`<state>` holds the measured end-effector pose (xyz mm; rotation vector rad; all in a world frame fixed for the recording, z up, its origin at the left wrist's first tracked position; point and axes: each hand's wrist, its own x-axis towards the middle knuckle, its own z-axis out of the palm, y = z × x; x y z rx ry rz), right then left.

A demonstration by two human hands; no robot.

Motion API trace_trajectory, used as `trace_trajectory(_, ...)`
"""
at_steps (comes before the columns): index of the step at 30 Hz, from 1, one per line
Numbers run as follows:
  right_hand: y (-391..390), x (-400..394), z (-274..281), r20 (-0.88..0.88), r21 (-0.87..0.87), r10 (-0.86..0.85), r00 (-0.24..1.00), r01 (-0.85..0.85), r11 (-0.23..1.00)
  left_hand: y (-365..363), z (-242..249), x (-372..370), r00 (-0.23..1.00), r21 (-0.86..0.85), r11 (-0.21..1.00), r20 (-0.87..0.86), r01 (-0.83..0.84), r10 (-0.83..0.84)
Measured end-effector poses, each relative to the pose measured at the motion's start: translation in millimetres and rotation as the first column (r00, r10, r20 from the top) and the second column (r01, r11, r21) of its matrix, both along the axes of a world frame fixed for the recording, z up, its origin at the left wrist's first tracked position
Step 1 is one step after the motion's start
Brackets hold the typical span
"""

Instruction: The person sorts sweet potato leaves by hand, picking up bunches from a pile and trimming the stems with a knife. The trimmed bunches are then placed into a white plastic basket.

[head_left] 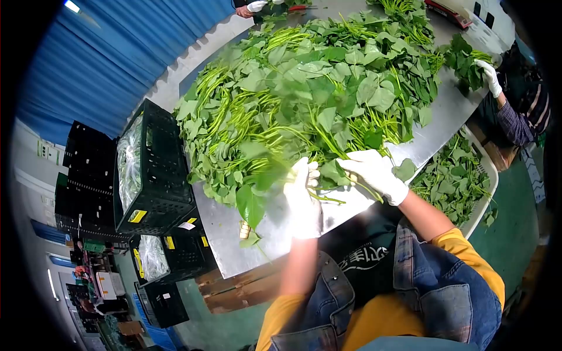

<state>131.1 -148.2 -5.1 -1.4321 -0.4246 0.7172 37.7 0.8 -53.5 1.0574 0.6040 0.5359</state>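
A big heap of leafy greens (263, 111), with heart-shaped leaves and long pale-green stems, covers most of the metal table (225, 251). At the heap's near edge, my left hand (303, 202), in a white glove, is closed on some leafy green stems (328, 199); motion blurs the leaves around it. My right hand (374, 174), gloved too, pinches stems (366, 188) just to the right, with leaves between both hands. A small tan roll (244, 229) lies on the table left of my left hand, beside a loose leaf (250, 206).
Dark green crates (167, 169) with plastic-wrapped contents stand stacked at the left. A white basket (492, 169) of greens sits below the table's right edge. At the right, a co-worker's gloved hand (489, 77) holds a bunch; another person's gloved hand (256, 6) is at the far end.
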Motion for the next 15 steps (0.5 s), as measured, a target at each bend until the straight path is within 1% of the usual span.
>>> trace_trajectory(1,0,-1,-3,0.039,0.005,-0.027,0.999,0.027,1.000,-4,0,0,1.000,-0.006,1.000,0.009,0.024,-0.024)
trace_trajectory(2,-1,-2,4,0.112,-0.045,-0.022,0.993,0.027,0.999,-8,1,0,0.999,-0.012,0.999,0.020,0.048,-0.047)
trace_trajectory(3,-1,-3,-3,0.112,-0.046,-0.023,0.993,0.028,0.999,-12,2,2,0.997,-0.017,0.997,0.034,0.071,-0.071)
trace_trajectory(4,0,-2,-19,0.391,-0.026,-0.055,0.919,0.071,0.997,-15,6,3,0.995,-0.021,0.995,0.048,0.094,-0.093)
trace_trajectory(5,1,0,-34,0.636,0.006,-0.086,0.766,0.107,0.994,-19,18,4,0.991,-0.023,0.993,0.063,0.116,-0.115)
trace_trajectory(6,0,8,-46,0.948,0.022,-0.053,0.313,0.103,0.994,-22,32,3,0.987,-0.080,0.988,0.105,0.130,-0.122)
trace_trajectory(7,-2,6,-40,0.949,0.024,-0.055,0.312,0.102,0.994,-29,29,12,0.994,-0.135,0.990,0.112,0.031,-0.016)
trace_trajectory(9,-7,-2,-25,0.914,-0.125,0.074,0.398,0.102,0.987,-21,-2,9,0.992,-0.179,0.976,0.067,0.120,-0.110)
trace_trajectory(10,-5,-5,-28,0.798,-0.071,-0.015,0.603,0.119,0.990,-23,-3,9,0.992,-0.178,0.977,0.068,0.120,-0.110)
trace_trajectory(11,-6,-7,-28,0.798,-0.071,-0.015,0.602,0.118,0.990,-25,-5,9,0.996,-0.011,0.996,0.012,0.093,-0.093)
trace_trajectory(12,-6,-8,-26,0.670,0.043,-0.133,0.731,0.140,0.989,-25,-7,9,0.997,0.157,0.985,-0.040,0.071,-0.066)
trace_trajectory(13,-8,-9,-23,0.504,0.149,-0.233,0.832,0.181,0.972,-26,-3,10,0.997,0.155,0.986,-0.040,0.068,-0.062)
trace_trajectory(14,-12,-8,-19,0.385,0.153,-0.225,0.895,0.178,0.972,-26,0,11,0.999,0.149,0.988,0.014,0.030,-0.032)
trace_trajectory(15,-25,-1,-37,0.646,-0.007,-0.170,0.744,0.229,0.973,-25,4,12,0.998,0.140,0.990,0.066,-0.006,-0.003)
